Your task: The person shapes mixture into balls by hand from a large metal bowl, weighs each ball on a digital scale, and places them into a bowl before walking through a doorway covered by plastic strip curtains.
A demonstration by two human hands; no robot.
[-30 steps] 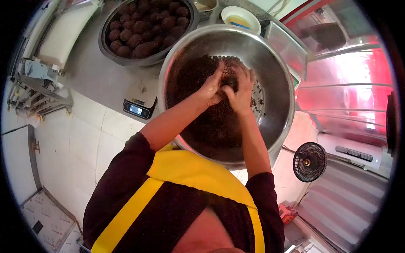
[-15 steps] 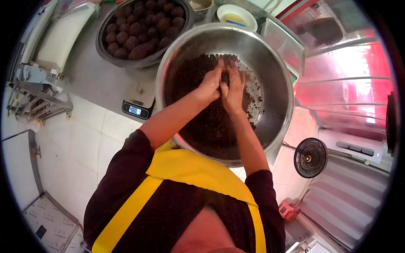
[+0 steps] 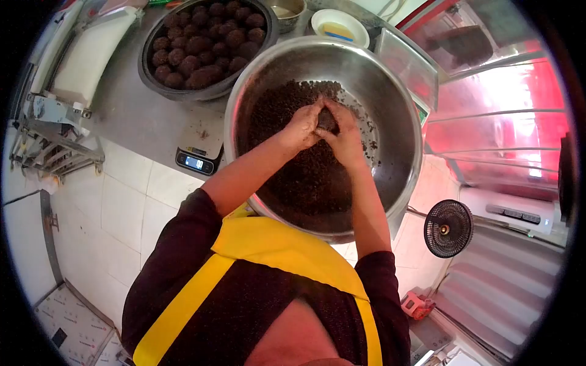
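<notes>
Both my hands are cupped around a dark brown ball (image 3: 327, 120) of crumbly mixture, above the large steel bowl (image 3: 400, 152). My left hand (image 3: 303, 124) curves around its left side, and my right hand (image 3: 343, 135) closes on it from the right. The fingertips meet at the far side and the thumbs at the near side. Loose dark crumbly mixture (image 3: 305, 183) covers much of the bowl's bottom beneath them. The ball's underside is hidden by the hands.
A black tub (image 3: 146, 70) piled with several dark balls stands at the back left. Beside the bowl sits a digital scale (image 3: 196, 161). Behind it are a white dish (image 3: 342, 27) and a small metal bowl (image 3: 288, 13). A black fan (image 3: 448, 229) stands at the right.
My hands have gone from pressed nearly flat with fingers pointing away to rounded around the ball, which now shows between them. The view has shifted very slightly.
</notes>
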